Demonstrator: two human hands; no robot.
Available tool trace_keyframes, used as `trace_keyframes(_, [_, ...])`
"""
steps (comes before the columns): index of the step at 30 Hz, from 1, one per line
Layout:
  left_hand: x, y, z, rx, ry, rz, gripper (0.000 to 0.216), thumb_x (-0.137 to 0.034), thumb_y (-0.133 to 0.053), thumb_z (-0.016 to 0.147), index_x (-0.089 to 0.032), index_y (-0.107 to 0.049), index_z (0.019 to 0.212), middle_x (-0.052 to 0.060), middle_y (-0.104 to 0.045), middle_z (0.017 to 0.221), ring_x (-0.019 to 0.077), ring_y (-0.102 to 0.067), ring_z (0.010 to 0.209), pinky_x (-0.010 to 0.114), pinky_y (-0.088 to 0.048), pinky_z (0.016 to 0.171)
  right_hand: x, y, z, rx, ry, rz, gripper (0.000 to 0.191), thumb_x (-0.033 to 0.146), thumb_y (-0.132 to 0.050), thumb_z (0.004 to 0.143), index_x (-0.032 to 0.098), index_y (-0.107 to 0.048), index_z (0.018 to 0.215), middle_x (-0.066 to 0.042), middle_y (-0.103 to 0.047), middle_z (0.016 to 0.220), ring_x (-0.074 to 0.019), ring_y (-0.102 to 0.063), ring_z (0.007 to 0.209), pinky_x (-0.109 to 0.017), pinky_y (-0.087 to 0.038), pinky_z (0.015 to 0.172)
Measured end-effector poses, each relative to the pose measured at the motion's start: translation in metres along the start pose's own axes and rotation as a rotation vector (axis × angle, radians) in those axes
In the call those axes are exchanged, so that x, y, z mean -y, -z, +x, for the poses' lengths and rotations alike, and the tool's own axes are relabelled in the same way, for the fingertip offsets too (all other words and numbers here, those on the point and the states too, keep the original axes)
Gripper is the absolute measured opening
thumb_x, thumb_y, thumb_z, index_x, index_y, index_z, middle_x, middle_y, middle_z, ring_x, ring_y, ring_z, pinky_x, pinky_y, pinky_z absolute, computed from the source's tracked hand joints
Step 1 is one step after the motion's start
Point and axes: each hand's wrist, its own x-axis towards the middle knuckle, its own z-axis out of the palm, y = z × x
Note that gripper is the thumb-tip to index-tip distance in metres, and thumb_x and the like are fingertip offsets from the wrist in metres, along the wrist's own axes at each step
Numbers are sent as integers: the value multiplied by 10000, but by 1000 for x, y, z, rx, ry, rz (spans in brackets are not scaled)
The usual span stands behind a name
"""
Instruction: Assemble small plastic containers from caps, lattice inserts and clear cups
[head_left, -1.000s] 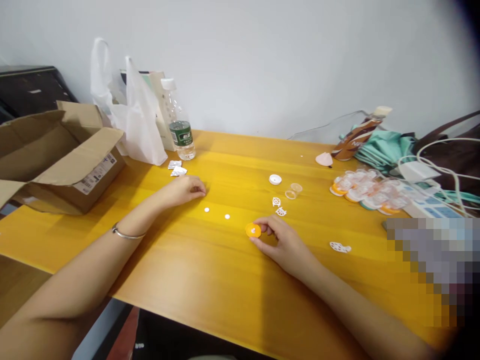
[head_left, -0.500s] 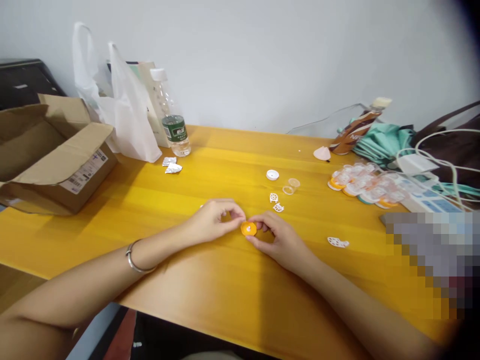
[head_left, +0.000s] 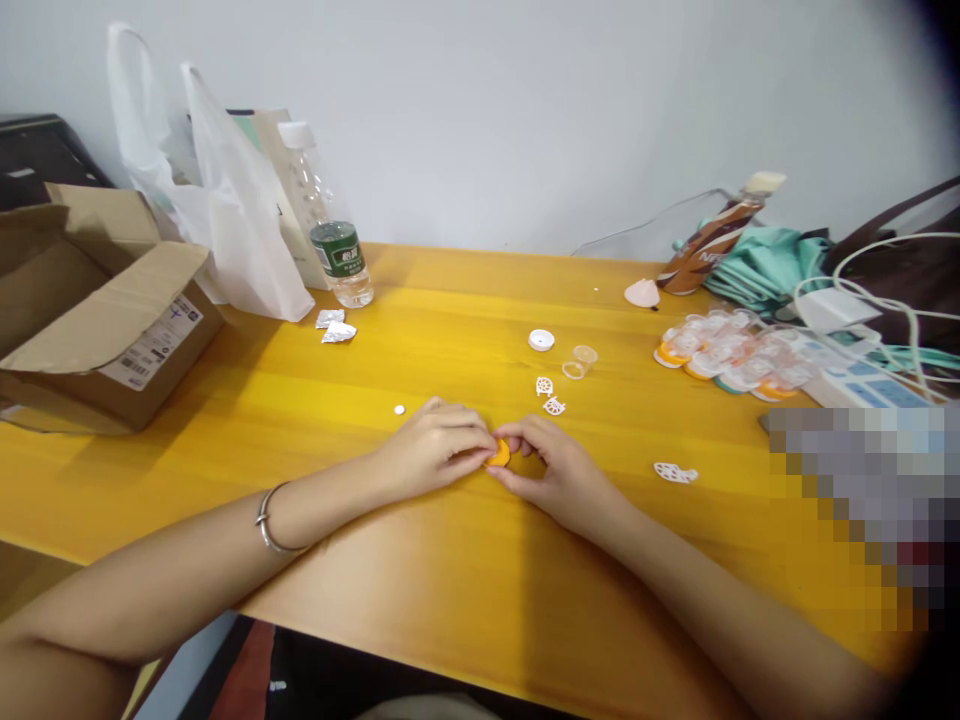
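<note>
Between my two hands is a small orange round plastic piece [head_left: 499, 454], a little above or on the wooden table; the gap is hard to judge. My right hand [head_left: 553, 462] pinches its edge with thumb and fingers. From the other side, the closed fingertips of my left hand [head_left: 442, 447] press over the piece and hide its middle. A small white disc [head_left: 399, 409] lies beyond my left hand. Two white spoked plastic parts [head_left: 544, 386] lie beyond my right hand, and a white cut-out plate [head_left: 676, 472] lies to its right.
A white round lid [head_left: 541, 340] and a clear cup [head_left: 580, 362] lie farther back. Several clear-topped pieces [head_left: 697, 345] cluster at right near a brown bottle [head_left: 709, 240]. At left stand a cardboard box [head_left: 161, 350], white bag [head_left: 247, 230] and water bottle [head_left: 339, 250].
My left fingers have moved right, onto the orange piece, covering its white centre that showed before. The small white disc has come into fuller view. The camera view has shifted slightly.
</note>
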Motion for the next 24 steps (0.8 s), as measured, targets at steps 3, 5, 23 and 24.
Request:
trace_keyframes(3, [3,1,-3,5,-56,60,212,-278,-445,898,-222,-645,940,27,-676,941,127,-604,877,273,-350,769,0,0,0,5,-4,3,186,224,-604,744,215,-564,925,-22,-565,779,-163,-548,742,-298,-473,689])
trace_keyframes(5, [4,2,-5,0,-85,91,216,-277,-442,901,-231,-644,963,26,-685,950,127,-612,880,276,-356,769,0,1,0,9,-8,3,182,226,-604,744,212,-569,921,-22,-566,777,-164,-552,739,-297,-474,687])
trace_keyframes(23, [10,-1,-12,-64,-89,-109,231,-212,-520,854,-160,-612,1059,69,-673,1018,125,-643,880,232,-516,803,-2,-2,-4,-57,60,11,209,184,-602,763,199,-551,965,-41,-626,875,-175,-607,824,-319,-503,747])
trace_keyframes(24, [10,-2,-12,-73,-87,-101,224,-211,-515,856,-161,-616,1050,68,-675,1011,124,-645,874,232,-519,801,-3,-3,-5,-68,63,0,215,186,-607,762,200,-548,968,-39,-631,877,-176,-611,825,-320,-505,748])
